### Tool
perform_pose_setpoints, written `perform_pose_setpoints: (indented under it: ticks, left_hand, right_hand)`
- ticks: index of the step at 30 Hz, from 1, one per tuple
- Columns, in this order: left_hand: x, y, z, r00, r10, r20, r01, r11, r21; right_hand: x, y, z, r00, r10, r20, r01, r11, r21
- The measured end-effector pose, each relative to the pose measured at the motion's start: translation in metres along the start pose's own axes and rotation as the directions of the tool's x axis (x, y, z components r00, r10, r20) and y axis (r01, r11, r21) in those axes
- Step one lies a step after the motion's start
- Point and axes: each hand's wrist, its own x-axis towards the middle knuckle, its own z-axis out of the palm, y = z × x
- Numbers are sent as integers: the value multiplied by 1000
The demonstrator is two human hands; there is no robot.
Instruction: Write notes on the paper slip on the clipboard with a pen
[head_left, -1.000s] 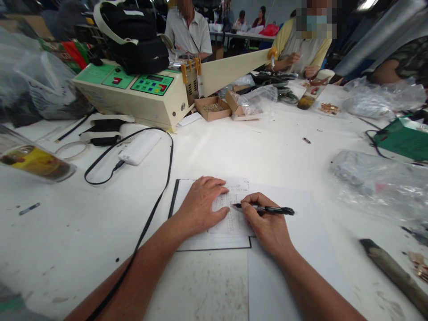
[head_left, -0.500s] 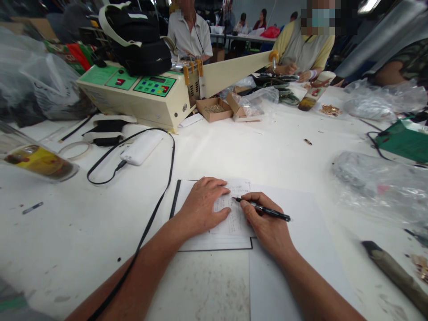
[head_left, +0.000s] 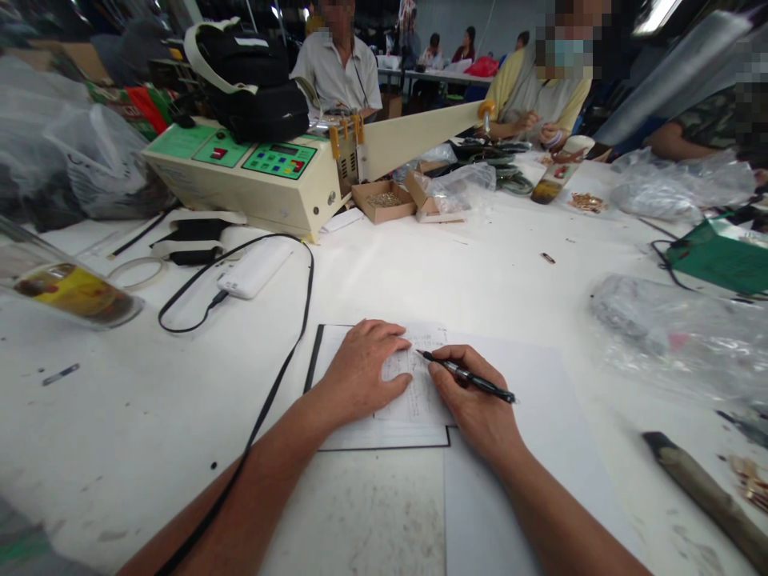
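My right hand (head_left: 477, 396) is closed around a black pen (head_left: 480, 382), whose tip points left at a small sheet covered in handwriting (head_left: 420, 396). My left hand (head_left: 369, 372) lies flat on that sheet's left part, fingers stretched out. Beneath the sheet is a notebook (head_left: 354, 436) with a dark edge. A larger blank white paper (head_left: 540, 480) extends under my right forearm. Whether the pen tip touches the sheet, I cannot tell.
A cream machine (head_left: 288, 204) with a black bag (head_left: 258, 96) on top stands back left. A power bank (head_left: 255, 268) trails a black cable over my left forearm. Left is a tilted glass (head_left: 78, 296); right, plastic bags (head_left: 672, 328) and a green box (head_left: 720, 256). Co-workers sit across.
The pen and my right fingers have shifted very slightly. My left hand stays in place. The camera view has tilted a little, and the co-worker in yellow has moved their hands.
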Motion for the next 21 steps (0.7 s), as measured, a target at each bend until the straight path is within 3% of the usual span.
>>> perform_pose_setpoints:
  ticks: [8,21]
  left_hand:
    - [1,2,-2,1000,-4,-10,4,1000,-20]
    - [-1,1,-1,1000,-1,-27,0,1000,-30]
  right_hand:
    - [-4,-1,1,999,-37,-1,37,999,-30]
    - [-6,2,1,999,-1,48,1,1000,-2]
